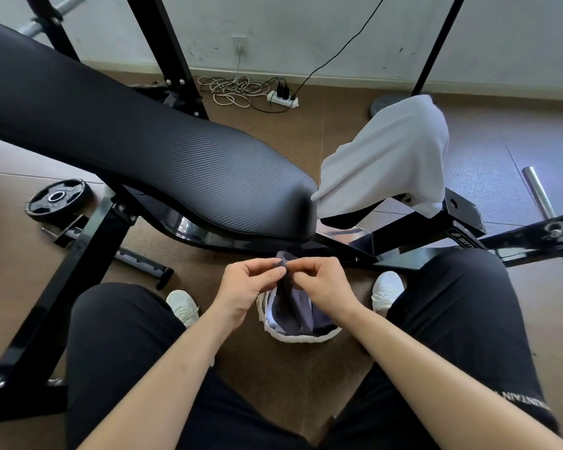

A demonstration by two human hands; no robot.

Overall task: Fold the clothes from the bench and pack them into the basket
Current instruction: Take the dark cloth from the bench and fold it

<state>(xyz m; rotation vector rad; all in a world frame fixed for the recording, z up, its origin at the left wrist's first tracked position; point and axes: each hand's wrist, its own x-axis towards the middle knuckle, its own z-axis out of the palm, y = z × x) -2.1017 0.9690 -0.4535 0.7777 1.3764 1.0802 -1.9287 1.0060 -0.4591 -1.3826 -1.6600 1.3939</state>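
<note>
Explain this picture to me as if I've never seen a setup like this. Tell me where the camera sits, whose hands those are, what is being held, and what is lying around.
There is no machine here. One wide camera is worn on a person's head and looks down, so you see their own arms and knees. The left hand and right hand together pinch the top edge of a dark grey garment, which hangs down into a white woven basket on the floor between their feet. Ahead is a black padded weight bench. A light grey cloth is draped over the bench's far end, not yet folded. A weight plate lies on the floor at left, and a power strip with cables sits by the wall.
</note>
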